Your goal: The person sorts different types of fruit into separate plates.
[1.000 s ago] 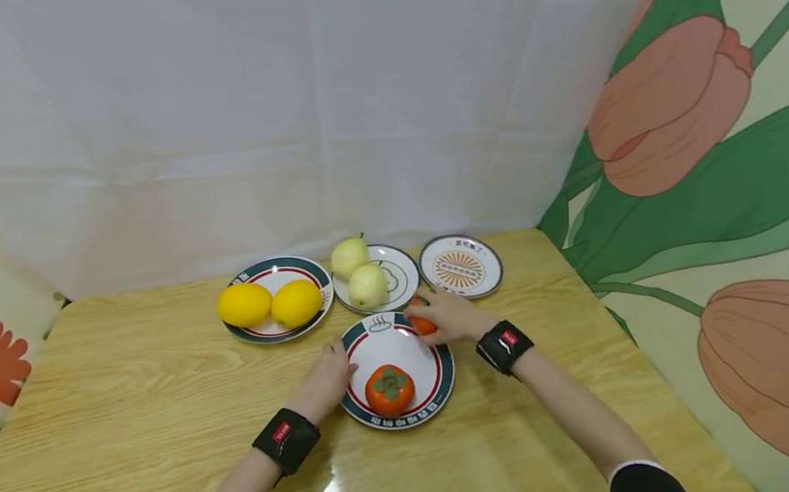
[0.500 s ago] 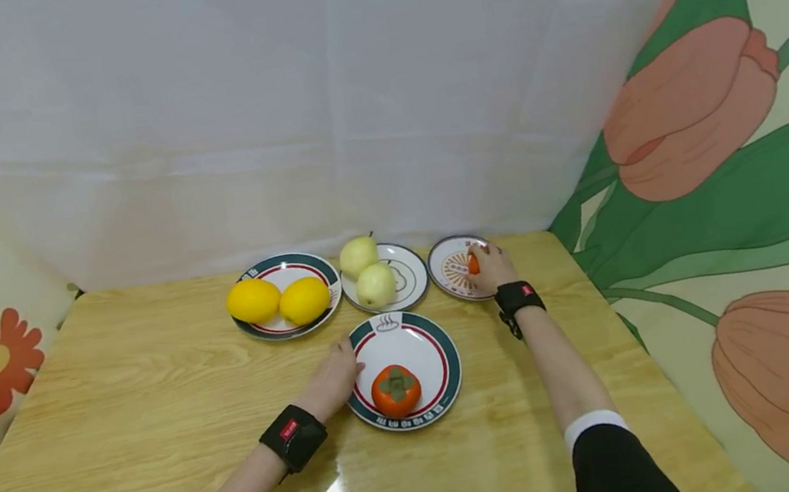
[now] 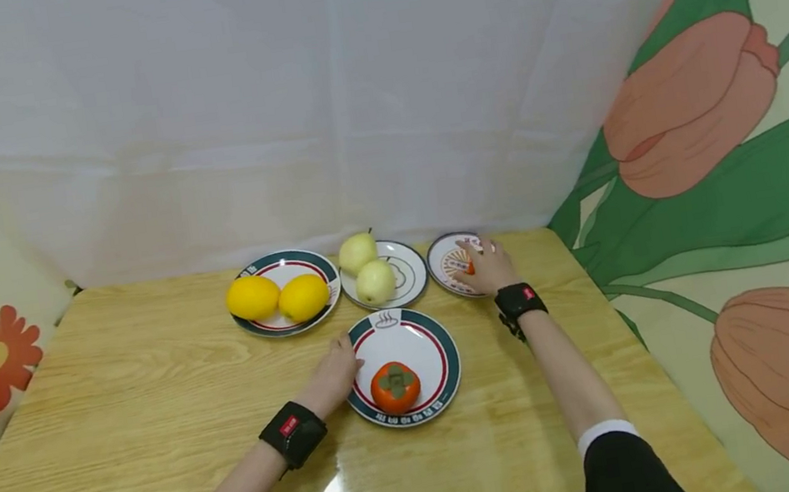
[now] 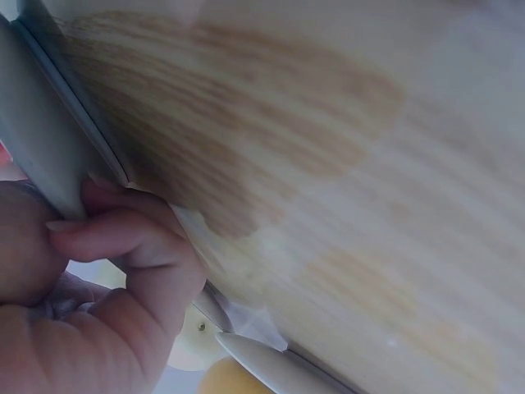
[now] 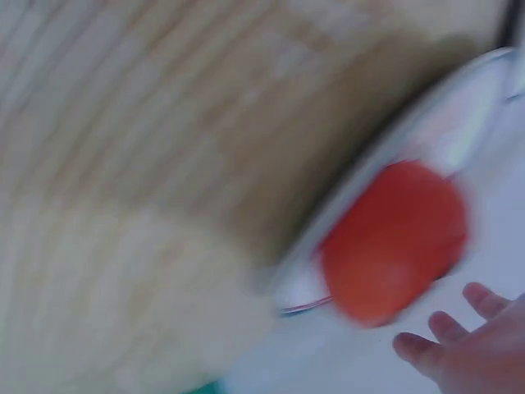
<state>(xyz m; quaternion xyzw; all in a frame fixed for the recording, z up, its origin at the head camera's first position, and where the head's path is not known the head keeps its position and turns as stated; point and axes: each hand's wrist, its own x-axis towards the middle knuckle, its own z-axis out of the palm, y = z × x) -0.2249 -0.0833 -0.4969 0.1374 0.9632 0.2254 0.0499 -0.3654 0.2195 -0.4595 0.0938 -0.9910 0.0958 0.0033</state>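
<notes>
In the head view, my left hand [image 3: 331, 378] pinches the left rim of a white plate [image 3: 429, 344] with a dark green border. The left wrist view shows its thumb and curled fingers on that rim. One orange persimmon [image 3: 396, 389] sits in this plate, leafy top upward. My right hand [image 3: 493, 267] is over a small patterned plate [image 3: 443, 259] at the back right. On that plate lies a second persimmon [image 5: 395, 244], mostly covered by the hand from above. In the blurred right wrist view, the right fingers are spread and apart from it.
Two yellow lemons [image 3: 278, 298] lie on a green-bordered plate [image 3: 288, 262] at the back left. Beside it, two pale green pears [image 3: 368, 271] rest on a small plate [image 3: 409, 273]. A white cloth [image 3: 198, 139] hangs behind the wooden table [image 3: 161, 413].
My right hand has carried the second persimmon from the large plate to the small right-hand plate and let go of it. The left hand has stayed on the large plate's rim.
</notes>
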